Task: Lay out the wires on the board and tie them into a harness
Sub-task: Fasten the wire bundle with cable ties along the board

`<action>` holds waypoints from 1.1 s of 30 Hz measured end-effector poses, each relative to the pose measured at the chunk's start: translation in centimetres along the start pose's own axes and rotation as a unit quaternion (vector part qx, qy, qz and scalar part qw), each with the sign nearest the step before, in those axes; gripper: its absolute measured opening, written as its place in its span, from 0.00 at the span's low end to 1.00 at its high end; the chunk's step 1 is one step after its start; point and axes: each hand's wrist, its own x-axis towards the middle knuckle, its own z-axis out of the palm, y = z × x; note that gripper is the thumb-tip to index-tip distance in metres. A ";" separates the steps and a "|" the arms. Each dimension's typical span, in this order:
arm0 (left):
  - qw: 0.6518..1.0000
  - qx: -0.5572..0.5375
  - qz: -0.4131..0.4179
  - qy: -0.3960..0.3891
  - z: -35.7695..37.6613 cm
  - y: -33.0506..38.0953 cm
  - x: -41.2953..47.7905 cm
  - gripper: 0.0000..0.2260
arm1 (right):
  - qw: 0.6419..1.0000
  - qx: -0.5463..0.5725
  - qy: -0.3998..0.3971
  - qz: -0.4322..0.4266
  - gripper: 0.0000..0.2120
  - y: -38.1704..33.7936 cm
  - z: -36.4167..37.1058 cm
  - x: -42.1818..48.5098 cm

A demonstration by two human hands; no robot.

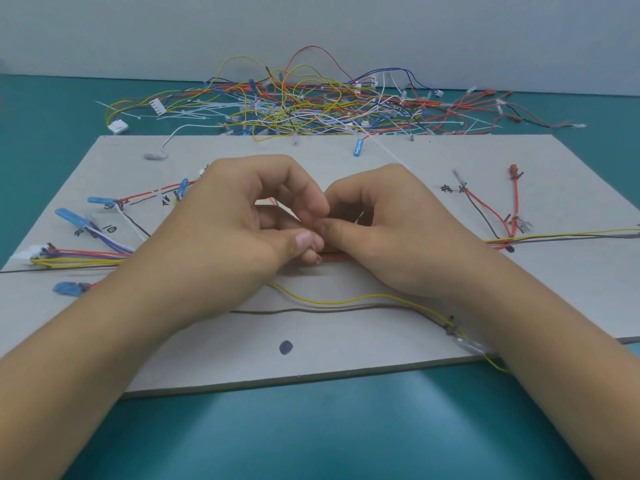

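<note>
Half done at a guess, with several wires laid across the board, left hand and right hand pinching the red bundle at mid-board, tying unfinished, far heap yet to lay.

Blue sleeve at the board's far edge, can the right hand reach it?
Probably yes: bare board lies between the right hand and the blue sleeve, though it's pinching the red wires and must let go first.

Red bundle: mostly hidden within the grip of left hand and right hand.
Board markings: too blurred for us to read.
Yellow wire: we lose it at the right edge.
</note>
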 end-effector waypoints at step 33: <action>0.926 0.348 0.055 -0.135 -1.2 1.6 -1.7 0.06 | 1.000 0.001 -0.002 0.012 0.05 -0.3 0.1 0.0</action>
